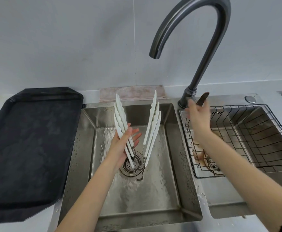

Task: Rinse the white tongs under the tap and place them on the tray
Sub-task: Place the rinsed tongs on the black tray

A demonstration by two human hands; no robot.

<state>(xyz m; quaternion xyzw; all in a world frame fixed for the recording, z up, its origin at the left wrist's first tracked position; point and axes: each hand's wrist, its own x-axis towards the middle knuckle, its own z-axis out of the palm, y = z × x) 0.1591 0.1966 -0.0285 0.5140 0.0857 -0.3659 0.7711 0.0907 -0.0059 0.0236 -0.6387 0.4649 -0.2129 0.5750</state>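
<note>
Several white tongs point(151, 124) with wavy tips and wire springs stand spread in a V over the left sink basin point(173, 148). My left hand point(122, 144) holds their left arms against its palm, fingers loosely spread. The tongs' hinged ends hang above the drain point(128, 166). My right hand point(198, 114), blurred, is at the dark tap lever point(203, 97) beside the tap's base; whether it touches the lever I cannot tell. No water runs from the tap spout point(155, 53). The black tray point(31, 144) lies on the counter to the left of the sink.
A black wire basket point(247, 128) sits in the right sink basin. A pinkish cloth point(133, 93) lies folded behind the left basin against the wall. The left basin's floor is wet with water.
</note>
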